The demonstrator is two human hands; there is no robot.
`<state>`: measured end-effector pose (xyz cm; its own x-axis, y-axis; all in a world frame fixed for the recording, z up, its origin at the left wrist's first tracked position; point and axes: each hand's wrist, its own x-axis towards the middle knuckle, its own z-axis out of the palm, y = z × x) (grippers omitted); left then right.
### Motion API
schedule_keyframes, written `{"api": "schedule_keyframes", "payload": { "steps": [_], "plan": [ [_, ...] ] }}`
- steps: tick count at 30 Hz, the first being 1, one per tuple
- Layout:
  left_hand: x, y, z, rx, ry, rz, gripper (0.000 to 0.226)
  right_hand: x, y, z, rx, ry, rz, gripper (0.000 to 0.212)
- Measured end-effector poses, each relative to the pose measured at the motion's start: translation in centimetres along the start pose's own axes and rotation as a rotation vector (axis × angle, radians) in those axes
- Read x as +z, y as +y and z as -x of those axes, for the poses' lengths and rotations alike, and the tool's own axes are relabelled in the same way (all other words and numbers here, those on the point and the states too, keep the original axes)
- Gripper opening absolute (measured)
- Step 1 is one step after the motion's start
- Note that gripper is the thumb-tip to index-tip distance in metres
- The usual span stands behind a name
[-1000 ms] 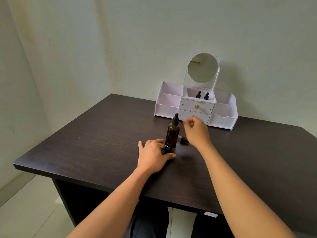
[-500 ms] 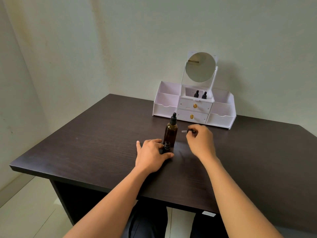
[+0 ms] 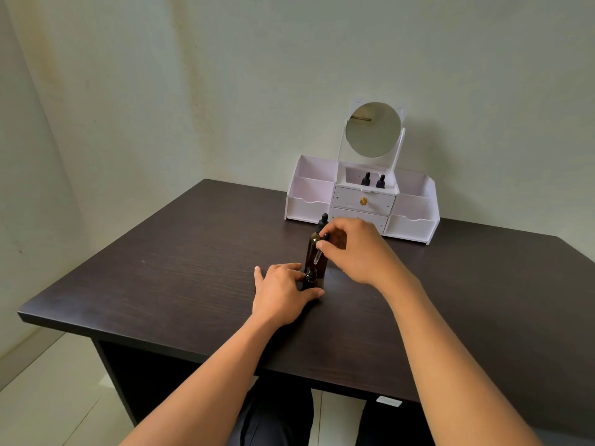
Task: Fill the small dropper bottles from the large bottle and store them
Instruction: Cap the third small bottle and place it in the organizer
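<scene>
Pinching the black-capped glass dropper tip-down in its fingers, the right hand hovers just above the small open amber bottle, gripped by the left hand on the dark table.

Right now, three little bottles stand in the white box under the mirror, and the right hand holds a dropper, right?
No: the head view shows two little bottles, not three, in the white box. The right hand does hold a dropper.
</scene>
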<state>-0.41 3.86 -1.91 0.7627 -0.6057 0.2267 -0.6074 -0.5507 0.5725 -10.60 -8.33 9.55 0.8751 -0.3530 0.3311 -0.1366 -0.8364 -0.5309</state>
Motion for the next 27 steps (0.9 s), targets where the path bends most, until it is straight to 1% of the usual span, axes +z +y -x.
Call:
{"api": "schedule_keyframes", "payload": {
  "steps": [8,13,17,21,25,27],
  "plan": [
    [0.2,-0.1,-0.1,0.010,0.008,-0.004,0.051,1.4,0.5,-0.2,0.006,-0.082,0.067,0.019],
    [0.4,-0.4,-0.3,0.032,0.015,0.010,0.041,2.7,1.1,-0.2,0.044,-0.205,0.155,0.023],
    [0.9,-0.9,-0.6,0.048,0.021,0.012,0.042,3.4,1.4,-0.1,0.100,-0.181,0.126,0.022],
    [1.2,-0.9,-0.6,0.067,0.038,0.022,0.037,3.7,1.5,0.0,0.141,-0.116,0.224,0.035],
    [0.8,-0.7,-0.6,0.050,0.030,-0.006,0.043,3.3,1.4,0.5,0.142,-0.033,0.023,0.038],
    [0.7,-0.5,-0.5,0.030,0.018,-0.008,0.044,3.1,1.1,0.6,0.128,-0.056,-0.069,0.041]
  ]
}}
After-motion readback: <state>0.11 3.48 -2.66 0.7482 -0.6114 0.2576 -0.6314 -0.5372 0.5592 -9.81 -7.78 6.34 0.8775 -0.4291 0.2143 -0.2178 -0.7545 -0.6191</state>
